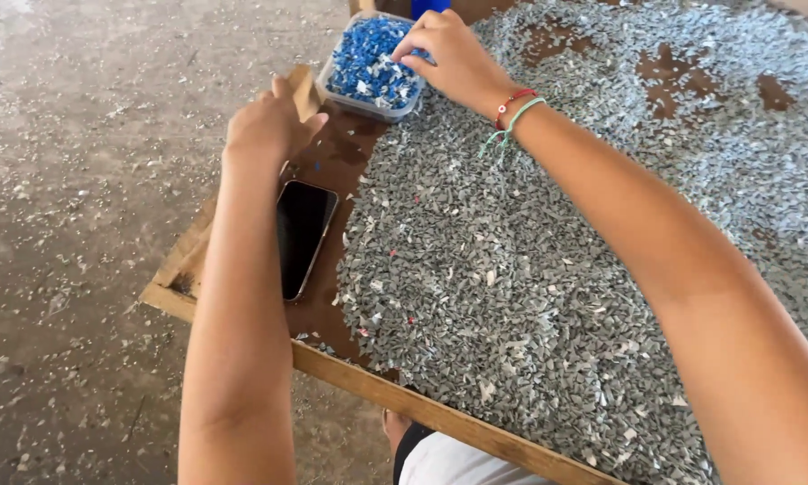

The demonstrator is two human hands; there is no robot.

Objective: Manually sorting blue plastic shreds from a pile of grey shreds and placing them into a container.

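Plastic-sorting workshop, wooden tray of grey flakes, littered concrete floor

Countable items: two hands, left and right; one tub of blue chips; one phone; one tray; grey chips uncountable.

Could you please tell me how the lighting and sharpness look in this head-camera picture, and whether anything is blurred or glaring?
Head view: soft, even daylight with only faint shadows; the phone screen is dark with a mild sheen, no harsh glare; the grey flakes are sharp at centre, softer toward the far right; the right hand over the tub of blue flakes and the left hand look slightly soft.
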